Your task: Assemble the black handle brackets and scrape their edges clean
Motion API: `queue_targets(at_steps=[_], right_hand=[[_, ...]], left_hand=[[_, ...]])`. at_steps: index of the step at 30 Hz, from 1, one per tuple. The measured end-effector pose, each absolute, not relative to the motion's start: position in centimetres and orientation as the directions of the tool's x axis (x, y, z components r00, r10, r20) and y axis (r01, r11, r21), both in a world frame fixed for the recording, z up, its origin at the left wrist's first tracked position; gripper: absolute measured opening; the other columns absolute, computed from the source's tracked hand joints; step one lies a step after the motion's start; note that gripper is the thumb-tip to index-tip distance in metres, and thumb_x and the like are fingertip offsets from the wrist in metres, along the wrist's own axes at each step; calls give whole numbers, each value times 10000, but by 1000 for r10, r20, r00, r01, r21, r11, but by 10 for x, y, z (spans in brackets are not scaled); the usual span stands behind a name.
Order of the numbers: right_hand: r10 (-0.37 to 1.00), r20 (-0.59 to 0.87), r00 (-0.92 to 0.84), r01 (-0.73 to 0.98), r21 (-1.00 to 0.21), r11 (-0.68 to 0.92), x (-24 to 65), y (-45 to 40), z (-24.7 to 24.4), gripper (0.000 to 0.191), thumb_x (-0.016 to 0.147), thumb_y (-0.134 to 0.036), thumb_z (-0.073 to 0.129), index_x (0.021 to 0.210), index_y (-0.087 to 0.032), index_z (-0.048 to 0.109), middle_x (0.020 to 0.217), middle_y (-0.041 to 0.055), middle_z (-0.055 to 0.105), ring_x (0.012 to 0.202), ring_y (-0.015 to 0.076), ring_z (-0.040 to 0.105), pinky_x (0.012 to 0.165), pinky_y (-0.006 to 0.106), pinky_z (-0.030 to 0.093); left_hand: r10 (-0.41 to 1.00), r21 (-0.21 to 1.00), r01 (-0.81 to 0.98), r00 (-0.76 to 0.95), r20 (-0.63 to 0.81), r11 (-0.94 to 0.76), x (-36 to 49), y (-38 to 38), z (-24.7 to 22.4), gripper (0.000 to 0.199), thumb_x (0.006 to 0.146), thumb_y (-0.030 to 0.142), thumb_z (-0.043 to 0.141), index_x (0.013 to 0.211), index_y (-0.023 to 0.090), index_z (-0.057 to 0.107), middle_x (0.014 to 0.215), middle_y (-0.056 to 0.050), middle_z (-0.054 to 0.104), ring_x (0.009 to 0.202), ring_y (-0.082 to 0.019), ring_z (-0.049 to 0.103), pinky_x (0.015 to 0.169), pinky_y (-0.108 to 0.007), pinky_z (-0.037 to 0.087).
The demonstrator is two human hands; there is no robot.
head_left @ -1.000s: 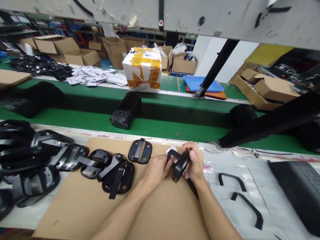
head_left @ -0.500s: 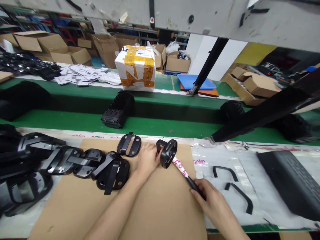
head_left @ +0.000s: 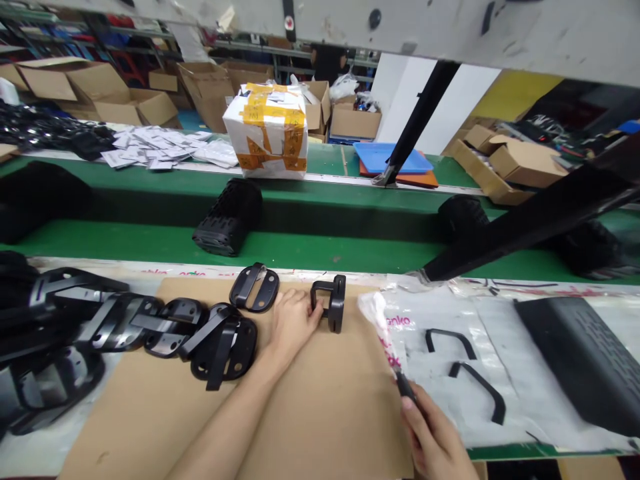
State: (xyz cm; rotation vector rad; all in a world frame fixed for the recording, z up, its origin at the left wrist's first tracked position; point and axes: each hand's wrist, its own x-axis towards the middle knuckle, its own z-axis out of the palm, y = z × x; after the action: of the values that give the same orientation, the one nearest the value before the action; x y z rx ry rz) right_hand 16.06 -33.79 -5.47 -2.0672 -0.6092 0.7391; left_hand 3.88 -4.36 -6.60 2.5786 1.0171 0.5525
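On a sheet of brown cardboard (head_left: 320, 407), my left hand (head_left: 294, 323) grips the handle of a black plate with a handle (head_left: 339, 303). That plate stands on edge, seen nearly side-on. My right hand (head_left: 431, 427) is closed around the black grip of a tool (head_left: 386, 337) wrapped in white film with pink lettering. The tool's white far end is apart from the plate, to its right, and its shape under the wrap is unclear. Just left of my left hand lies another black plate with a strap-like handle (head_left: 254, 288).
Several similar black plates (head_left: 225, 353) crowd the left side. Two loose black handles (head_left: 453, 340) and a black perforated housing (head_left: 580, 363) lie on white film at right. A black slanted post (head_left: 505, 233) and an overhead beam (head_left: 340, 27) cross the view. A taped white box (head_left: 267, 133) stands behind.
My right hand has drawn the wrapped tool away from the plate, down and to the right. The plate in my left hand has turned from angled to nearly edge-on.
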Motion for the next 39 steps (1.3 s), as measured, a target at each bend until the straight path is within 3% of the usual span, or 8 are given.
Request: queue_targets(at_steps=[5, 17, 20, 22, 25, 30, 34, 39], right_hand=[[740, -383, 553, 134, -835, -533, 137, -326, -55, 544, 973, -603, 550, 1348, -235, 692, 1408, 95, 631, 1357, 319, 552, 1165, 441, 430], [677, -381, 630, 67, -842, -536, 129, -327, -56, 614, 974, -631, 543, 1392, -198, 666, 1434, 90, 609, 1400, 319, 504, 1189, 425, 392], [679, -386, 624, 64, -841, -537, 128, -317, -50, 609, 919, -639, 629, 1336, -204, 712, 1266, 95, 719, 1298, 341, 596, 1069, 399, 528], [645, -407, 646, -10, -850, -527, 130, -316, -48, 618, 874, -651, 683, 1302, -208, 736, 1084, 93, 773, 1096, 347, 704, 849, 367, 635], [548, -474, 689, -167, -840, -517, 129, -328, -50, 645, 821, -655, 745, 1288, -210, 745, 1004, 94, 775, 855, 304, 742, 603, 305, 628], [337, -486, 806, -311, -833, -457, 111, -341, -60, 802, 846, -692, 703, 1459, -186, 599, 1109, 121, 750, 887, 277, 737, 636, 291, 633], [589, -401, 702, -60, -857, -512, 113, -321, -53, 655, 833, -656, 733, 1267, -166, 752, 1157, 139, 749, 1118, 346, 688, 865, 367, 626], [500, -399, 769, -130, -863, -489, 117, -325, -43, 610, 855, -614, 739, 1314, -213, 725, 936, 95, 778, 841, 308, 739, 600, 324, 618]], left_hand=[[665, 395, 568, 726, 174, -722, 36, -45, -63, 225, 914, 289, 624, 713, 192, 651, 757, -79, 684, 830, -266, 594, 767, -395, 338], [644, 306, 592, 757, 104, -746, 36, -54, -63, 174, 919, 224, 579, 847, 151, 720, 854, -116, 722, 908, -300, 605, 819, -446, 371], [669, 315, 615, 737, 98, -723, 38, -55, -62, 179, 928, 230, 569, 851, 158, 713, 858, -116, 722, 907, -296, 606, 835, -451, 370], [678, 322, 622, 729, 94, -714, 39, -55, -61, 173, 925, 229, 572, 848, 158, 710, 858, -117, 720, 901, -293, 606, 838, -452, 370], [677, 331, 619, 730, 94, -713, 39, -54, -60, 172, 924, 232, 577, 839, 160, 708, 846, -115, 717, 897, -293, 604, 829, -449, 369], [678, 343, 615, 728, 99, -710, 40, -55, -62, 185, 935, 241, 564, 855, 163, 711, 848, -117, 723, 909, -296, 605, 828, -455, 360], [679, 331, 618, 726, 109, -713, 40, -54, -65, 218, 947, 259, 546, 849, 150, 707, 857, -126, 724, 895, -298, 598, 834, -464, 361], [680, 331, 618, 724, 113, -713, 39, -54, -65, 210, 943, 252, 549, 840, 150, 700, 841, -123, 721, 876, -295, 597, 824, -459, 360]])
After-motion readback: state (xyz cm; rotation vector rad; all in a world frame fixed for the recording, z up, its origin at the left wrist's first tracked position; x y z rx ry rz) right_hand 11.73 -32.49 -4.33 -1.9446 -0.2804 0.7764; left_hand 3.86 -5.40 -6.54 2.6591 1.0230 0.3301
